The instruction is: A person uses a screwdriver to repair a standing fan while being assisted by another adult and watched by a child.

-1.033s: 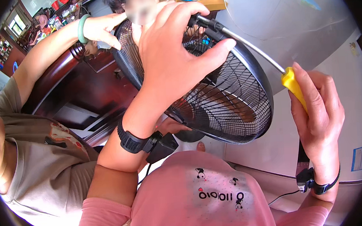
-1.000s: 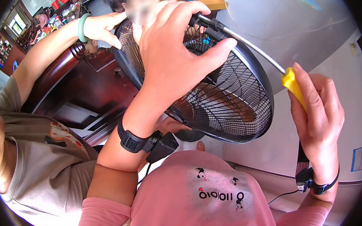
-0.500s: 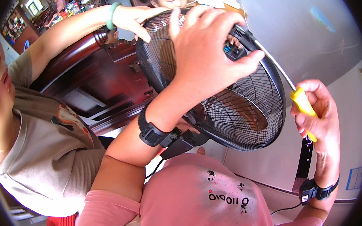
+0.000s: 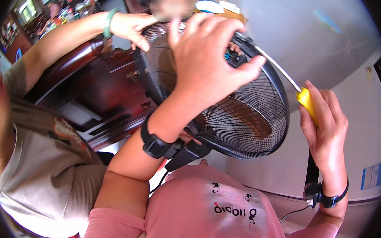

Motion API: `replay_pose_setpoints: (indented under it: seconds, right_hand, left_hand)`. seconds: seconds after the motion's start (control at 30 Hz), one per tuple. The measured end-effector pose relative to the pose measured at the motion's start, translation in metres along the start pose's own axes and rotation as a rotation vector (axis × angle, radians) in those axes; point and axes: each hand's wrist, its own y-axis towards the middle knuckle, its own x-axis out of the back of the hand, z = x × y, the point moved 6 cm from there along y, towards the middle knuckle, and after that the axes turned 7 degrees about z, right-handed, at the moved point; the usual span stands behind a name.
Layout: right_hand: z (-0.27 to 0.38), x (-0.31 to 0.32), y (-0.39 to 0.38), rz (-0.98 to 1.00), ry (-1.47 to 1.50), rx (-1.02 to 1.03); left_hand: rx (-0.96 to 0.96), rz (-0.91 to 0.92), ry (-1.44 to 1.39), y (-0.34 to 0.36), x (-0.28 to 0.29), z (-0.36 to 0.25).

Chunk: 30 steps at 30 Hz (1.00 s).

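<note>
A black electric fan [image 4: 252, 114] with a round wire guard is tilted in front of me. My left hand [image 4: 208, 58] reaches over its upper rim, fingers bent round the guard and thumb stretched along the edge. In my right hand [image 4: 326, 127] is the yellow handle of a screwdriver [image 4: 306, 100]. Its long metal shaft runs up along the rim to a black clip [image 4: 245, 44] beside my left fingers; the exact contact of the tip is hidden. Another person's hand [image 4: 131, 28], wearing a green bangle, rests on the guard's far left rim.
A person in a grey-brown shirt [image 4: 48, 164] sits close on my left. Behind the fan is a dark red wooden chair [image 4: 95, 90]. Another person's head [image 4: 169, 3] is beyond the fan, near a table holding white items. A grey-white panel [image 4: 289, 19] stands at the right.
The view has shifted, so the fan and hands appear a little further left. My right fingers have turned round the screwdriver handle and cover more of it. The tip stays at the rim clip.
</note>
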Motion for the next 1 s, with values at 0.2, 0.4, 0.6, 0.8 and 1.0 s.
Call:
replay_pose_setpoints:
  seconds: [0.2,0.4,0.6,0.8,1.0]
  right_hand:
    - [-0.038,-0.027,-0.001,0.326,1.295,-0.682]
    - [-0.03,-0.022,0.008,0.356,1.198,-0.517]
    - [-0.01,0.017,0.019,0.182,0.206,-0.029]
    - [0.009,0.021,0.011,0.158,-0.157,0.006]
    - [-0.037,-0.002,0.014,0.39,1.075,-0.579]
  left_hand:
    - [-0.051,0.042,-0.036,0.002,-0.002,-0.001]
    - [-0.069,0.059,-0.055,0.003,-0.005,0.001]
    - [-0.076,0.051,-0.046,0.003,-0.002,0.0]
    - [-0.072,0.052,-0.061,0.004,-0.004,-0.002]
    - [0.036,0.024,-0.103,-0.003,-0.006,0.008]
